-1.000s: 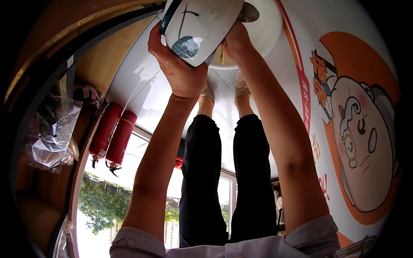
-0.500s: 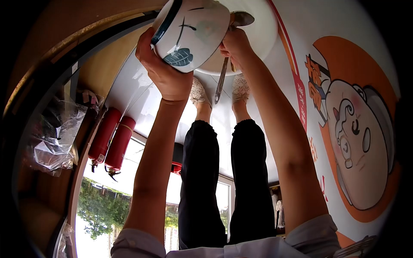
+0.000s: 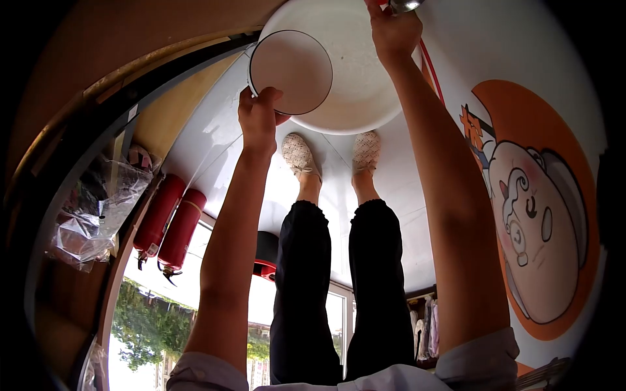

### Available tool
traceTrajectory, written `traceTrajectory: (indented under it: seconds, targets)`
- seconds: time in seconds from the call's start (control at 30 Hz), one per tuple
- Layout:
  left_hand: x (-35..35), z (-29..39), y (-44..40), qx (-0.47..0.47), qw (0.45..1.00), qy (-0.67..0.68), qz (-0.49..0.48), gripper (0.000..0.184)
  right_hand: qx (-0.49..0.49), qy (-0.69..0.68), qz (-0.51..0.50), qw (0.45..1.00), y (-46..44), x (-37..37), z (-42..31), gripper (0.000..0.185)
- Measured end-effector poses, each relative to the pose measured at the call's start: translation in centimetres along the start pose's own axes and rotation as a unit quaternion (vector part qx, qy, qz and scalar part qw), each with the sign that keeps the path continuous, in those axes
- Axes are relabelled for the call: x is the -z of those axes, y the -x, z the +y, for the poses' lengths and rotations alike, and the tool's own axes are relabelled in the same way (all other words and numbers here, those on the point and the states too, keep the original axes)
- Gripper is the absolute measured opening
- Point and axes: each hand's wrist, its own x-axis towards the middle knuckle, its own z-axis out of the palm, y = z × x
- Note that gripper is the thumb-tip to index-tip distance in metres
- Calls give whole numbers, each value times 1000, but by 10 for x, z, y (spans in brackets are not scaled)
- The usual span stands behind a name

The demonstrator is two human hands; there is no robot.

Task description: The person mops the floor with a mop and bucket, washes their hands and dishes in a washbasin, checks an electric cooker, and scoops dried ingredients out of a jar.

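My left hand (image 3: 259, 120) is closed on the rim of a bowl (image 3: 293, 68), thumb over the edge. The bowl's pale inside with its dark rim line faces me, and nothing shows in it. Behind and beside it is a large round white basin (image 3: 355, 98). My right hand (image 3: 396, 32) is closed at the top edge of the view, over the basin's right side. A shiny metal spoon (image 3: 407, 5) shows at its fingers, mostly cut off by the frame.
Two red fire extinguishers (image 3: 181, 231) stand at the left, near a shelf with clear plastic wrapping (image 3: 88, 225). My shoes (image 3: 300, 155) are on the pale tiled floor (image 3: 332, 215) just by the basin. A cartoon picture (image 3: 541, 221) covers the right wall.
The bowl has turned from its painted outside to its open inside and sits lower. My right hand has moved up and right with the spoon, away from the bowl. More of the basin shows.
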Motion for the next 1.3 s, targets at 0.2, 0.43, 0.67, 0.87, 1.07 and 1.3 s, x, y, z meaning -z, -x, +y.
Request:
traceTrajectory:
  seconds: [0.2, 0.43, 0.67, 0.87, 1.07, 1.3]
  targets:
    - [-2, 2, -16, 5, 998, -64, 12, 54, 202, 2, -56, 978, 51, 38, 19, 25]
    - [-19, 11, -19, 21, 996, -61, -55, 66, 221, 35, -155, 962, 86, 101, 10, 26]
    - [-39, 10, -22, 21, 991, -31, -130, 69, 277, 32, -153, 948, 97, 115, 2, 28]
    - [-40, 3, -36, 5, 989, -37, -146, 59, 290, 41, -142, 946, 101, 121, 3, 24]
    - [-39, 0, -45, -9, 986, 6, -167, 57, 277, 92, -159, 943, 101, 132, 0, 23]
    - [-35, -4, -57, -26, 984, 41, -172, 53, 212, 40, -156, 964, 95, 135, 14, 36]
